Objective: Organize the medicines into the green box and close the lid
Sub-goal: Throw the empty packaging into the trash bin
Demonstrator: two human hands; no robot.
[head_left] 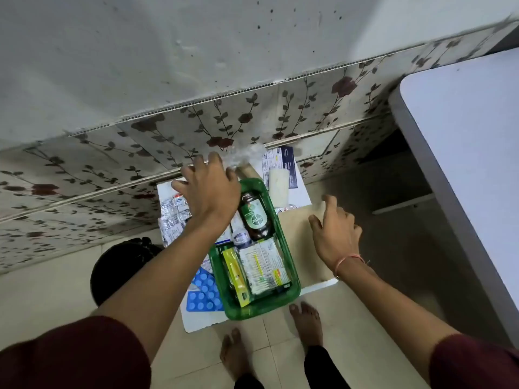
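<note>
The green box point(292, 279) stands open on a small white table point(196, 322). Inside lie a brown antiseptic bottle point(255, 217), a small white-capped bottle point(241, 238), a yellow-green carton point(237, 276) and a white printed carton point(264, 266). My left hand point(209, 188) hovers with spread fingers over the table's far left, above silver blister strips point(174, 213), holding nothing. Over the bare right part of the table, my right hand point(334, 234) is open with fingers apart. Blue blister packs point(203, 294) lie left of the box. No lid is visible.
Behind the box lie a white roll point(278, 189), a blue-and-white printed carton point(278, 161) and crumpled clear plastic point(247, 155). A flowered tile wall point(196, 127) backs the table. A black bin point(123, 270) stands on the floor at left, a larger white table point(466, 164) at right. My bare feet point(304, 324) are below.
</note>
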